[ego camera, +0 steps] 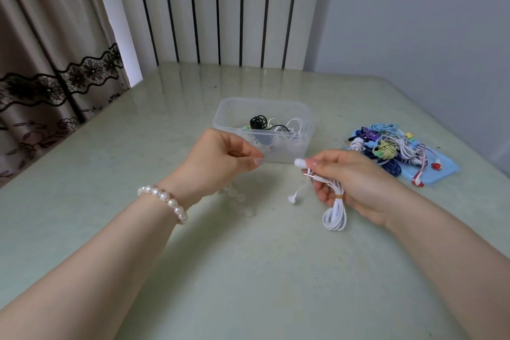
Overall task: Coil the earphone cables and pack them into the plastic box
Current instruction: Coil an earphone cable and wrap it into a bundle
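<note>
White earphone cable: coiled into a bundle bound with a yellow band, gripped in the right hand above the middle of the bench; the looped end hangs below the fingers, one earbud dangles on a short lead to the left of the hand, a white tip pokes out by the thumb.

Left hand: fingers curled, thumb and forefinger pinched on something clear and hard to make out, held in front of the near wall of the plastic box.

Plastic box: translucent, open, toward the far side of the bench beyond both hands; black and white coiled cables lie inside.

Pile of coloured earphones: on a blue mat near the right edge of the bench, just beyond the right hand.

Pearl bracelet: on the left wrist.
</note>
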Demonstrator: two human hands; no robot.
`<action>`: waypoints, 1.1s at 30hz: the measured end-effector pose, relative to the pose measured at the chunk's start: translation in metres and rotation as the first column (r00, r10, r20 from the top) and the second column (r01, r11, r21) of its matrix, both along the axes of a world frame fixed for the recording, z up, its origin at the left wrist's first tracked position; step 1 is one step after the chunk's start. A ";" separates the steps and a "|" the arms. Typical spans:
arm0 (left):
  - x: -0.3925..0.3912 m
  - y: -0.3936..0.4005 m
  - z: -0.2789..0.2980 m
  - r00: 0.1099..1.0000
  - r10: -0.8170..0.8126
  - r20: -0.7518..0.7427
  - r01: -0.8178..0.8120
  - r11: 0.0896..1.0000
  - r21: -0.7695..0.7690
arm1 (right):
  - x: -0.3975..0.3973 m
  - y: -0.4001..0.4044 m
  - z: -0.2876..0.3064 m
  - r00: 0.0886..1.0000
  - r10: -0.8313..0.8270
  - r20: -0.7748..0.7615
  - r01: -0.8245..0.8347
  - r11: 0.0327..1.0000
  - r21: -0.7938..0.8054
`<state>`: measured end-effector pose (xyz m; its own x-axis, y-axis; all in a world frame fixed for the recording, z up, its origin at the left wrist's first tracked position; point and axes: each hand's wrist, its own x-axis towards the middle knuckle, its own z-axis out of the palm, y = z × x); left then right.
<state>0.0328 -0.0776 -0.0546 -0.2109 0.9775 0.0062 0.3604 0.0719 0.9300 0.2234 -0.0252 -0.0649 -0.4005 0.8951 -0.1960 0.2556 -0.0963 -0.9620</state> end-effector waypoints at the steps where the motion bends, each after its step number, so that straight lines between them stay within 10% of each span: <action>1: -0.001 0.000 0.000 0.999 0.002 -0.048 -0.002 1.000 -0.002 | 0.001 0.001 -0.002 0.994 -0.013 0.106 0.007 0.998 0.058; 15: -0.031 0.009 0.002 0.973 0.032 -0.227 -0.024 0.999 0.038 | 0.004 0.010 -0.017 0.777 -0.225 0.588 -0.116 0.867 0.485; 33: -0.025 0.004 -0.004 0.790 -0.214 -0.575 0.149 0.976 -0.159 | 0.001 0.009 -0.016 0.784 -0.196 0.589 -0.223 0.797 0.561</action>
<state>0.0081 -0.0740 -0.0584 -0.0176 0.9994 -0.0290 0.8490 0.0303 0.5275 0.2244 -0.0158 -0.0810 -0.3995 0.9039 0.1526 0.7795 0.4226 -0.4624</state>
